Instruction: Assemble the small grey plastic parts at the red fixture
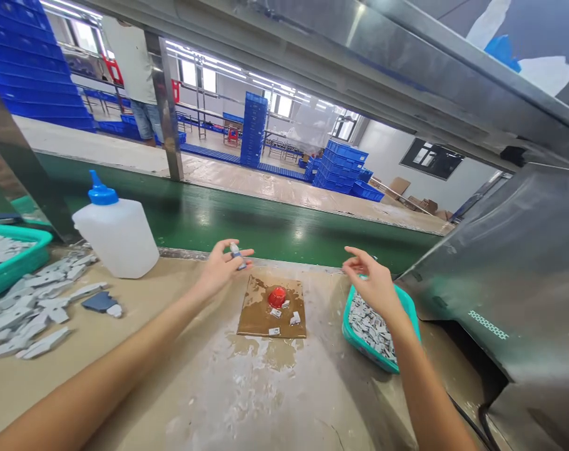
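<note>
My left hand (222, 266) holds a small grey and white part (237, 255) between thumb and fingers, above the left back corner of a wet brown board (253, 316). A red cap-like piece (277, 297) sits on that board, with several small grey pieces (295, 318) around it. On the right, my right hand (369, 275) is over the back of a teal basket (409, 307) full of small grey pieces. Its thumb and index finger are bent toward each other with a gap between them, and nothing shows in it.
A white bottle (119, 235) with a blue cap stands at the left, near a pile of grey parts (44, 300) and another teal basket (42, 250). Behind the bench runs a green belt (265, 228). A metal housing (514, 269) borders the right. Beyond, a person (134, 69) stands.
</note>
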`<act>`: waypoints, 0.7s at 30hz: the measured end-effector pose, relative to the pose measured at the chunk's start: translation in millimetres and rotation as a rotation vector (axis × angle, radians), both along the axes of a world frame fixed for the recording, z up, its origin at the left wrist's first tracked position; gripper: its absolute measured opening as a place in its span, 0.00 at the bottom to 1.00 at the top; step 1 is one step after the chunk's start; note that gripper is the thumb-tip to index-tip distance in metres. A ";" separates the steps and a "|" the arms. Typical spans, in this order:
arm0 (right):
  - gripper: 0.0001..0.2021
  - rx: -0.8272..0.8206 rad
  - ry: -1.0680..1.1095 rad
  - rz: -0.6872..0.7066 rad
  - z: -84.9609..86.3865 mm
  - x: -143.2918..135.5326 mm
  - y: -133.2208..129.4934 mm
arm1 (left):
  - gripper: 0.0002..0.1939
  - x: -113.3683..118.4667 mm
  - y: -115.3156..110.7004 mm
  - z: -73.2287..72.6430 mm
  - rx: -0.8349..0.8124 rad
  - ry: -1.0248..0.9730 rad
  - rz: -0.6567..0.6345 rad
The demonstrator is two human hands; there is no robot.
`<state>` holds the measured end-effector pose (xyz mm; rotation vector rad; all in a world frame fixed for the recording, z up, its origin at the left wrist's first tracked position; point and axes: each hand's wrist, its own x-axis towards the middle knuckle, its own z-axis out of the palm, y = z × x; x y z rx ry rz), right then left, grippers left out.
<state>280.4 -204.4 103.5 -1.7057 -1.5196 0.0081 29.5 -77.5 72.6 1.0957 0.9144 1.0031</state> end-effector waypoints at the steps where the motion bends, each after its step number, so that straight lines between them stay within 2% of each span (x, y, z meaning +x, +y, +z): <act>1: 0.16 -0.082 -0.085 -0.062 -2.2 15.5 -6.8 | 0.15 -4.4 9.8 -2.8 0.064 0.087 0.010; 3: 0.13 -0.272 -0.213 -0.142 -11.1 40.2 -19.9 | 0.13 -11.8 32.1 -10.5 0.229 0.354 0.036; 5: 0.12 -0.409 -0.294 -0.119 -22.3 53.2 -29.4 | 0.12 -15.9 55.3 -18.6 0.466 0.723 0.083; 7: 0.13 -0.445 -0.354 -0.058 -31.0 55.5 -34.1 | 0.13 -16.2 76.2 -24.9 0.644 1.033 0.097; 10: 0.14 -0.426 -0.425 -0.029 -35.9 50.5 -33.9 | 0.17 -10.9 98.0 -27.8 0.709 1.298 0.040; 13: 0.14 -0.392 -0.402 -0.014 -36.4 48.8 -30.0 | 0.22 3.9 106.4 -21.8 0.638 1.450 -0.013; 15: 0.13 -0.354 -0.349 0.001 -37.9 50.4 -27.4 | 0.27 25.5 105.0 -14.0 0.635 1.501 0.005; 17: 0.13 -0.330 -0.325 0.000 -40.6 52.4 -25.2 | 0.30 61.1 98.3 -5.8 0.748 1.479 -0.006; 18: 0.13 -0.324 -0.329 -0.009 -42.1 53.1 -24.4 | 0.31 84.1 93.1 -2.5 0.835 1.441 -0.050; 21: 0.12 -0.310 -0.364 -0.040 -45.0 54.3 -22.9 | 0.32 165.0 70.6 1.4 1.033 1.299 -0.295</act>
